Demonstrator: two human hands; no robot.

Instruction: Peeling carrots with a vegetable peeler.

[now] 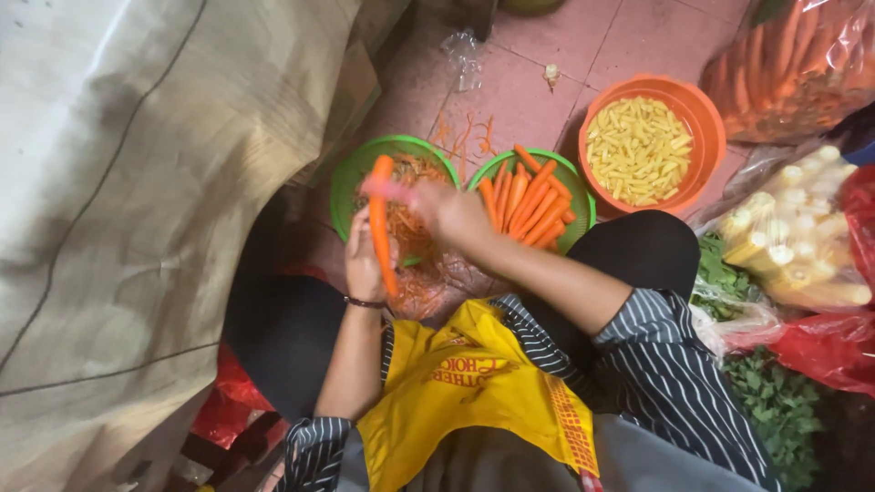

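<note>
Two hands are at work over the green basket of peelings [360, 173]. Your left hand [363, 264] is closed around a long carrot [380, 223], holding it upright above that basket. Your right hand [451, 214] grips a pink peeler [387, 189], blurred, against the upper part of the carrot. Just beside it on the floor, a second green basket [578, 196] holds peeled carrots [529, 205]. An orange bowl [706, 137] of pale yellow cut pieces sits next to that. Clear bags of carrots [793, 64] and of baby corn [793, 237] lie to your right, with leafy greens [775, 410] nearer you.
</note>
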